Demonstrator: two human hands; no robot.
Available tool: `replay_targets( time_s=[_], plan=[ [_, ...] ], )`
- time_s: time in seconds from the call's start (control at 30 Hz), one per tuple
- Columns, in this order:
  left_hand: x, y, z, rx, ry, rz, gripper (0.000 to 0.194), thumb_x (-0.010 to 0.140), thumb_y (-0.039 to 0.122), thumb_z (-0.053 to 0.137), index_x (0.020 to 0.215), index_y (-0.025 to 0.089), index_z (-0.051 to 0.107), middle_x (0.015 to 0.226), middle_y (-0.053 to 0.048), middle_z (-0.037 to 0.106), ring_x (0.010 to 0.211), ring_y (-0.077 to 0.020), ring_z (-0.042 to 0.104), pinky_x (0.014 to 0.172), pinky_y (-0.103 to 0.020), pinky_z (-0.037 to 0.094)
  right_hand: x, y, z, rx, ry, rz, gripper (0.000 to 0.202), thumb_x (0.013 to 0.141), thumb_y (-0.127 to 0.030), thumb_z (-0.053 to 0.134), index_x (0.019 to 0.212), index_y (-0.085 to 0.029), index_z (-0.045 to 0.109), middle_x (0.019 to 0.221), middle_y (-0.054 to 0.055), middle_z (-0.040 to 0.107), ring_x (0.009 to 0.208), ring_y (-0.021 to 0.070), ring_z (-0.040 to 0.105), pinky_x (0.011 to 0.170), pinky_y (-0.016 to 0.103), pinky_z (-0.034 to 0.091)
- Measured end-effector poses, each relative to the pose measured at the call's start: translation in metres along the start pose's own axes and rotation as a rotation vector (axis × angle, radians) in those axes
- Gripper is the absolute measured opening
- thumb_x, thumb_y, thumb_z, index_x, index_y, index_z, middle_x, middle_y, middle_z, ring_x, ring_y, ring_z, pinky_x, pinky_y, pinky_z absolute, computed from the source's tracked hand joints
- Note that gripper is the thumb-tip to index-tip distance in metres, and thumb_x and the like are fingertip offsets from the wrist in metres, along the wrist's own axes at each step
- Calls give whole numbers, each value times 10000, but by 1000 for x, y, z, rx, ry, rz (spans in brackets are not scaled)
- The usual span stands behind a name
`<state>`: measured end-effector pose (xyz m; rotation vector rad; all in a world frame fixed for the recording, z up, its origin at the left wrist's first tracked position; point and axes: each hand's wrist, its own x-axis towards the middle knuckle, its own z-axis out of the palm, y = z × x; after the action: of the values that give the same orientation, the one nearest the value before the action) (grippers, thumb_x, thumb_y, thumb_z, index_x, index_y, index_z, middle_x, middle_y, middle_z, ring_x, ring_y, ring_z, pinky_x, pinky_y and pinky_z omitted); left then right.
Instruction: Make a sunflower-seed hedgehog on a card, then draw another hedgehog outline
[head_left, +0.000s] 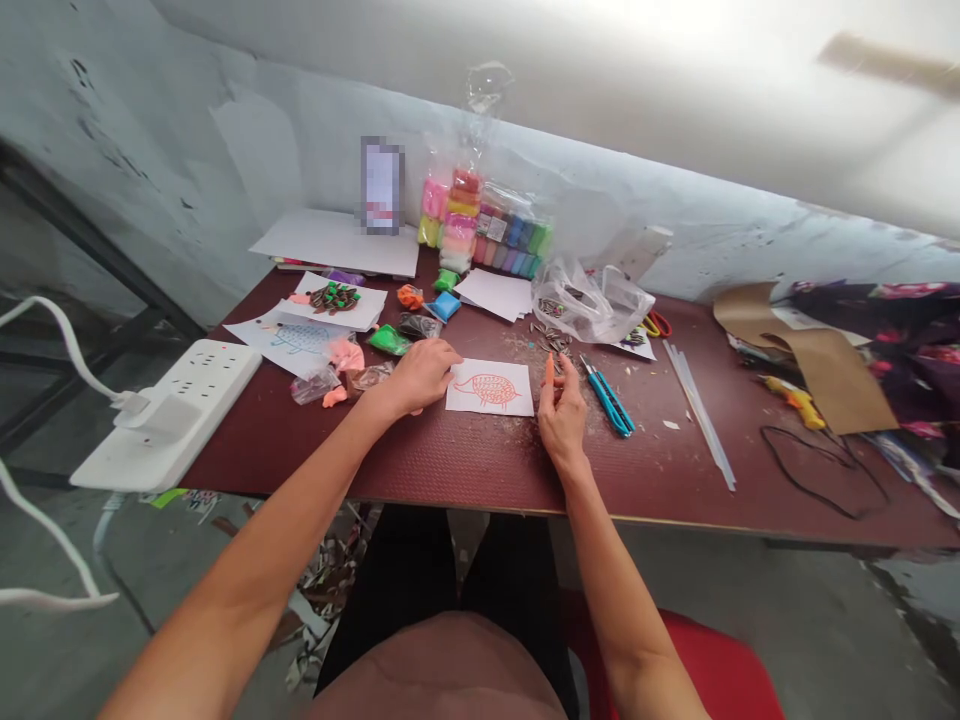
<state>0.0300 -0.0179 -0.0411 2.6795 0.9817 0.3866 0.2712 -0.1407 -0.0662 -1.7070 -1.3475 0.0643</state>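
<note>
A small white card (487, 402) lies on the table before me, bearing an orange line drawing of a round-bodied animal with short legs. My left hand (426, 376) rests at the card's left edge, fingers bent loosely forward and holding nothing visible. Just right of the card, my right hand (564, 412) grips an orange pen (550, 369), which points upward. Beyond that hand are scattered striped seeds (551, 338). Teal-handled snips (609, 397) lie to its right. Packets of modelling clay, among them a green one (390, 340), sit past my left hand.
A white power strip (169, 415) stands at the table's left end. At the back are bagged coloured clays (514, 230), white sheets (495, 293) and a clear plastic bag (592, 300). Rightward lie glue sticks (699, 415), a yellow glue gun (796, 402) with its cord, and brown paper (840, 370).
</note>
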Motion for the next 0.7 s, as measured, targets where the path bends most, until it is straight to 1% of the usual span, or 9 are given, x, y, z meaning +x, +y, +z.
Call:
replay_targets(
  time_s=[0.07, 0.13, 0.2, 0.27, 0.37, 0.5, 0.6, 0.7],
  plan=[
    [8, -2, 0, -55, 16, -25, 288, 903, 126, 552, 1071, 159, 784, 1114, -135, 768, 1098, -288, 684, 1017, -443, 529, -1, -3, 0, 14, 24, 74, 411, 947, -290, 491, 1340, -186, 548, 892, 66, 709, 674, 190, 619, 650, 329, 470],
    [12, -3, 2, -113, 27, -49, 279, 896, 127, 566, 1065, 161, 785, 1097, -127, 771, 1062, -278, 694, 983, -422, 543, -1, -6, -1, 29, 24, 118, 309, 930, -297, 506, 1213, -195, 575, 851, 49, 695, 642, 178, 606, 627, 313, 449],
    [12, -4, 5, -162, 37, -69, 277, 889, 131, 577, 1073, 161, 781, 1107, -119, 771, 1050, -267, 700, 968, -410, 547, -1, -8, -2, 37, 10, 124, 210, 923, -301, 502, 1092, -206, 582, 852, 52, 696, 674, 182, 626, 655, 314, 460],
    [10, -4, 10, -191, 54, -72, 275, 883, 149, 585, 1081, 164, 775, 1111, -111, 770, 1054, -262, 698, 972, -413, 547, -1, -9, -3, 29, 1, 110, 166, 920, -306, 496, 1028, -215, 582, 867, 59, 704, 722, 192, 646, 699, 325, 475],
    [5, -6, 14, -209, 89, -48, 279, 874, 182, 585, 1081, 171, 772, 1092, -104, 773, 1056, -266, 692, 980, -430, 548, 0, -8, -4, -34, -4, 62, 161, 908, -277, 474, 1003, -219, 590, 901, 81, 718, 776, 214, 654, 742, 347, 480],
    [0, -7, 12, -240, 144, -41, 263, 875, 186, 577, 1053, 180, 771, 1065, -91, 775, 1019, -252, 696, 953, -417, 562, -1, -4, -3, -152, -15, 42, 198, 866, -204, 440, 981, -211, 602, 964, 129, 732, 847, 250, 663, 758, 369, 479],
    [-1, -7, 8, -264, 168, -55, 241, 892, 192, 573, 1036, 193, 766, 1059, -78, 773, 1004, -240, 691, 927, -403, 571, -3, -4, -3, -160, -25, 48, 198, 878, -211, 460, 1007, -206, 610, 975, 132, 739, 831, 249, 667, 747, 364, 484],
    [-1, -7, 6, -237, 145, -66, 231, 890, 196, 587, 1038, 190, 764, 1064, -82, 769, 1028, -251, 682, 953, -416, 560, -3, -7, -3, -145, -35, 60, 173, 897, -245, 481, 1011, -205, 606, 966, 131, 744, 816, 251, 673, 751, 367, 491]
  ],
)
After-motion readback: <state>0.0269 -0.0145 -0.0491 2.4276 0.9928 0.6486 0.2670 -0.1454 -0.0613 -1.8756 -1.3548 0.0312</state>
